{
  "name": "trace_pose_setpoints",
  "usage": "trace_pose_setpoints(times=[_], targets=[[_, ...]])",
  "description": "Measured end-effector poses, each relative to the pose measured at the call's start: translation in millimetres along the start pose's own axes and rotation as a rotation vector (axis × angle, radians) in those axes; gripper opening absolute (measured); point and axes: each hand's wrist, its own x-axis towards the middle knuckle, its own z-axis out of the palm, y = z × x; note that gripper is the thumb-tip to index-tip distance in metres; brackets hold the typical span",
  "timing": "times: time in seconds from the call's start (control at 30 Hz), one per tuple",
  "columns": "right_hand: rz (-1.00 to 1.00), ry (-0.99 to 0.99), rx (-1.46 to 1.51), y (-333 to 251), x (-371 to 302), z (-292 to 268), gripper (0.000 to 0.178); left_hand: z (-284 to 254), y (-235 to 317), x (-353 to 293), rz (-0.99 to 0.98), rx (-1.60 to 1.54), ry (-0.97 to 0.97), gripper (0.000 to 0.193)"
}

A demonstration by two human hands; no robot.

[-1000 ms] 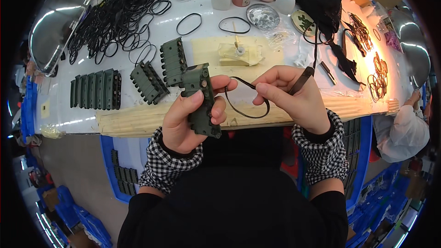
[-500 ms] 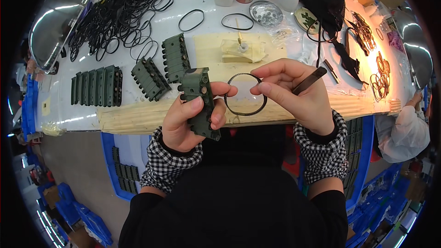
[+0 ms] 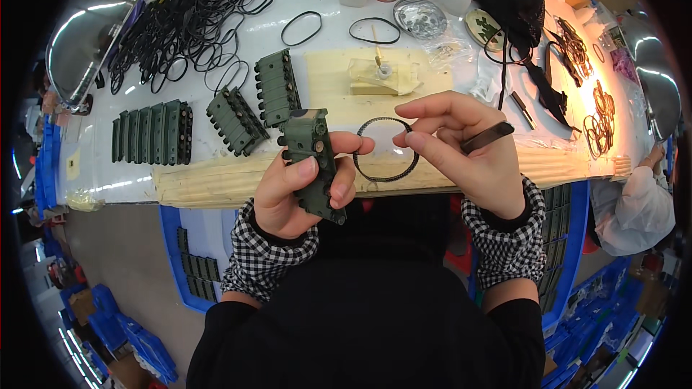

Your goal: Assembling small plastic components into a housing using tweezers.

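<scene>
My left hand (image 3: 294, 191) is closed around a dark green chassis piece (image 3: 306, 130) with small wheels along its side, held upright and slightly tilted. A thin black ribbed track loop (image 3: 389, 179) stands open between my hands. Its left side rests at my left index fingertip, and its right side is at the thumb and a bent finger of my right hand (image 3: 483, 166). My right index finger points away from the loop. A dark slim tool (image 3: 489, 136), perhaps tweezers, is tucked across my right hand; its far end is hidden.
More green chassis pieces (image 3: 151, 133) lie at the left on the white table. A heap of black loops (image 3: 180, 25) covers the back left. Behind my hands stands a tape-wrapped block (image 3: 382, 78) with a thin stick in it. Blue trays (image 3: 169, 245) sit below the table edge.
The tool in my right hand has tipped lower at its outer end. The loop and the chassis piece stay nearly where they were.
</scene>
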Motion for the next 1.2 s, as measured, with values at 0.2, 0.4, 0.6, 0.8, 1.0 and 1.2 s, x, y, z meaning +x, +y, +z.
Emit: trace_pose_setpoints(times=[0.2, 0.4, 0.6, 0.8, 1.0, 1.2], targets=[[0.008, 0.03, -0.005, 1.5, -0.7, 1.7, 0.018, 1.4, 0.2, -2.1, 0.014, -0.004, -0.006, 0.05], [-0.331, 0.096, -0.196, 5.1, -13.6, 8.7, 0.018, 4.2, 0.1, -1.7, 0.015, -0.046, 0.027, 0.052], [-0.278, -0.016, -0.345, 8.4, -17.1, 25.8, 0.024, 4.0, -0.4, 0.3, 0.029, -0.071, 0.014, 0.05], [-0.271, 0.141, -0.342, 11.8, -16.9, 20.8, 0.028, 7.0, 4.8, -2.0, 0.065, -0.091, 0.15, 0.046], [-0.172, 0.181, -0.245, 0.8, -14.4, 12.7, 0.02, 9.5, 10.9, -4.8, 0.094, 0.43, 0.281, 0.04], [-0.014, 0.059, -0.049, 0.7, -12.3, 9.5, 0.017, 16.9, 21.8, 0.3, -0.044, 0.541, 0.004, 0.041]])
